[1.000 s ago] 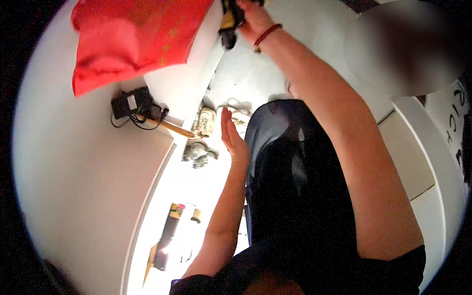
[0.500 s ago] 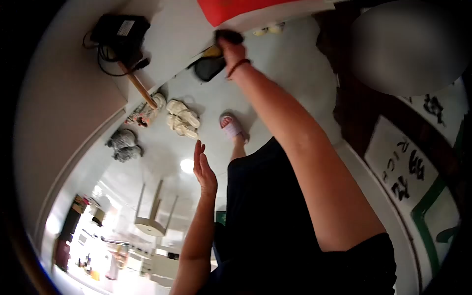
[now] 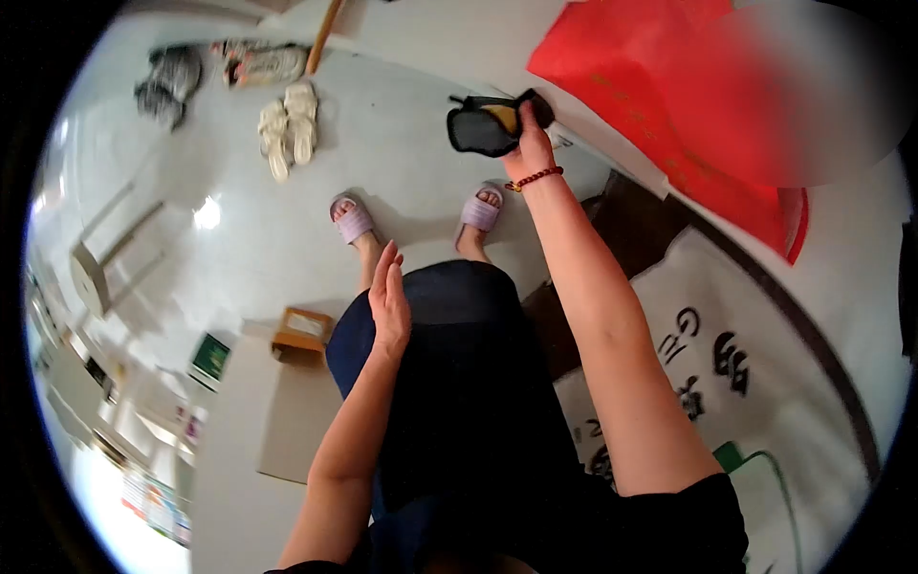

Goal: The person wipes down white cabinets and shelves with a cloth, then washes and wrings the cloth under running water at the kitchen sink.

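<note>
My right hand (image 3: 532,148), with a dark red bead bracelet at the wrist, is stretched far forward and closed on black shoes (image 3: 481,130). One shows a dark grey sole and a yellowish patch; a second dark part sticks out beyond my fingers, so it looks like a pair. My left hand (image 3: 390,308) is held over my lap with its fingers straight, holding nothing. Below and between the hands are my feet in lilac slides (image 3: 354,220) on the pale floor.
Cream sandals (image 3: 289,129), patterned sneakers (image 3: 263,67) and grey fluffy slippers (image 3: 169,84) lie at upper left. A red bag or sheet (image 3: 660,105) hangs at upper right. An open cardboard box (image 3: 298,330) is at lower left, a stool (image 3: 91,277) beyond. Lettered white sheets (image 3: 688,325) lie at right.
My view has turned, and both feet and the cardboard box are now visible. More of the red item shows. The black shoes remain in my right hand; my left stays outstretched.
</note>
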Motion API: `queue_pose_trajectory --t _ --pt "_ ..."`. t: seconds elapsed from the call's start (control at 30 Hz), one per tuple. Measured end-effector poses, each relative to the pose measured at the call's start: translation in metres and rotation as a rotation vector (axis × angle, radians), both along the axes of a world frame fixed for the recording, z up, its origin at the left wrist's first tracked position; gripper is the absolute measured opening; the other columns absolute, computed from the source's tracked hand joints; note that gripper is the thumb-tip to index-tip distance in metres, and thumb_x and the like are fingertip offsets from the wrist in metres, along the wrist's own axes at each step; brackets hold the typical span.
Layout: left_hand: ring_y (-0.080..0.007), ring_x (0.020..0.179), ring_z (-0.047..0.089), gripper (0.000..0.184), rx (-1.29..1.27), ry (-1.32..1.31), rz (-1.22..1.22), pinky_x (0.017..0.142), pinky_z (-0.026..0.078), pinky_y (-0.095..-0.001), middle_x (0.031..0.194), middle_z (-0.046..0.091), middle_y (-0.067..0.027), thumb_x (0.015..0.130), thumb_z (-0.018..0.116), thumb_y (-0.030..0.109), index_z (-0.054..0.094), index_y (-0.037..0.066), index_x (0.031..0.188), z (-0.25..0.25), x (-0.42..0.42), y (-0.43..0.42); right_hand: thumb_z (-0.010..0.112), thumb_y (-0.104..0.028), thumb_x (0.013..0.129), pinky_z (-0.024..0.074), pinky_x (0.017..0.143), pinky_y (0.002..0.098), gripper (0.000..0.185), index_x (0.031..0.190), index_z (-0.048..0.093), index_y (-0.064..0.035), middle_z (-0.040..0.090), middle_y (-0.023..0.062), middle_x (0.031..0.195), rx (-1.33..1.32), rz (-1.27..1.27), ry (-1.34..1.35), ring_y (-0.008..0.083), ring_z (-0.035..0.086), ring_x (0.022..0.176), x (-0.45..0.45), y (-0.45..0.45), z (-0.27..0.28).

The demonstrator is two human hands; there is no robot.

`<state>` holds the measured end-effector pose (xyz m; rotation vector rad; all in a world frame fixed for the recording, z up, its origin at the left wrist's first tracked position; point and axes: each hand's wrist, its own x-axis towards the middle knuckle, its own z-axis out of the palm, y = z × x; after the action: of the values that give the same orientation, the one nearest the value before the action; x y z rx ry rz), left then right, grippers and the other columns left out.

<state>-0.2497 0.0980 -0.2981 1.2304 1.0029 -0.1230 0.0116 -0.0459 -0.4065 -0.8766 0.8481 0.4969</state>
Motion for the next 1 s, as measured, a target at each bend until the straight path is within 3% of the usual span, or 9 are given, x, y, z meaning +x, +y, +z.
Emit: queue_pose_trajectory --t 0.07,0.13,0.2,0.27,0.47,0.67,0.8,0.93,1.0 --pt "-0.0226 0.123 0.046 0.046 -0.055 -0.054 0.108 0.105 0.033 -0.0325 0.137 0.046 -0.0129 0.099 0.042 0.027 0.042 -0.001 0.136 -0.007 -0.005 -0.024 0.062 -0.03 0.089 0.0482 0.087 0.0367 0.036 0.112 0.056 -0.0023 0.059 0.0113 0.114 -0.201 0.461 -0.137 0.0242 0.059 0.102 0.0 0.007 0.023" --pt "-0.0224 0.123 0.047 0.047 -0.033 0.01 0.105 0.105 0.033 -0.033 0.135 0.048 -0.0133 0.099 0.042 0.028 0.042 -0.001 0.136 0.004 -0.001 -0.032 0.068 -0.021 0.081 0.0467 0.086 0.0396 0.03 0.105 0.06 -0.0037 0.06 0.0166 0.111 -0.901 1.263 -0.661 0.0334 0.058 0.097 0.003 0.015 0.046" --pt "-0.0225 0.123 0.047 0.047 -0.071 -0.004 0.222 0.105 0.033 -0.0329 0.133 0.05 -0.0138 0.099 0.042 0.029 0.043 -0.002 0.135 -0.004 -0.004 -0.038 0.064 -0.017 0.075 0.0398 0.095 0.0443 0.031 0.104 0.061 -0.0095 0.052 0.0086 0.124 -1.312 1.701 -1.337 0.031 0.047 0.113 0.004 0.033 0.087" --pt "-0.0252 0.122 0.048 0.048 -0.051 -0.01 0.275 0.105 0.033 -0.0345 0.131 0.05 -0.0165 0.099 0.04 0.03 0.044 -0.003 0.134 -0.016 -0.008 -0.039 0.055 -0.017 0.081 0.0357 0.099 0.0471 0.026 0.105 0.061 -0.013 0.05 0.0036 0.128 -1.4 1.852 -1.779 0.0269 0.044 0.118 0.02 0.049 0.101" --pt "-0.0228 0.121 0.048 0.047 -0.078 -0.054 0.425 0.105 0.033 -0.0343 0.134 0.048 -0.015 0.099 0.041 0.028 0.042 -0.002 0.136 -0.037 -0.016 -0.048 0.04 -0.018 0.091 0.0146 0.113 0.0492 0.041 0.13 0.049 -0.0123 0.044 0.0048 0.134 -1.57 2.804 -1.912 0.024 0.018 0.14 0.077 -0.001 0.074" --pt "-0.0231 0.123 0.047 0.046 -0.182 -0.061 0.682 0.105 0.032 -0.0331 0.135 0.048 -0.0165 0.099 0.04 0.025 0.042 -0.002 0.135 -0.058 -0.012 -0.068 0.04 -0.017 0.089 0.0104 0.115 0.0499 0.038 0.117 0.057 0.0025 0.055 0.0138 0.124 -1.355 3.4 -2.399 0.0266 0.029 0.137 0.066 0.081 0.043" --pt "-0.024 0.124 0.047 0.045 -0.243 -0.08 0.868 0.105 0.033 -0.0334 0.132 0.05 -0.0172 0.098 0.04 0.024 0.044 -0.003 0.133 -0.085 0.006 -0.094 0.035 -0.018 0.093 0.0114 0.113 0.0509 0.037 0.119 0.057 -0.003 0.055 0.0109 0.126 -1.742 3.199 -2.501 0.0267 0.031 0.136 0.071 0.157 -0.029" --pt "-0.025 0.122 0.049 0.049 -0.343 -0.117 1.009 0.106 0.031 -0.0361 0.133 0.049 -0.0172 0.098 0.04 0.03 0.044 -0.004 0.133 -0.116 0.031 -0.094 0.035 -0.015 0.093 0.0163 0.108 0.0507 0.039 0.127 0.052 -0.0074 0.055 0.0091 0.128 -2.23 2.189 -2.916 0.0271 0.032 0.135 0.074 0.274 -0.059" --pt "-0.0246 0.121 0.049 0.049 -0.414 -0.243 1.084 0.106 0.031 -0.0359 0.133 0.05 -0.0163 0.098 0.04 0.032 0.045 -0.003 0.133 -0.115 0.043 -0.086 0.035 -0.014 0.092 0.0196 0.105 0.052 0.038 0.125 0.054 -0.0079 0.055 0.0096 0.128 -2.13 2.006 -3.226 0.0275 0.035 0.133 0.076 0.272 -0.06"
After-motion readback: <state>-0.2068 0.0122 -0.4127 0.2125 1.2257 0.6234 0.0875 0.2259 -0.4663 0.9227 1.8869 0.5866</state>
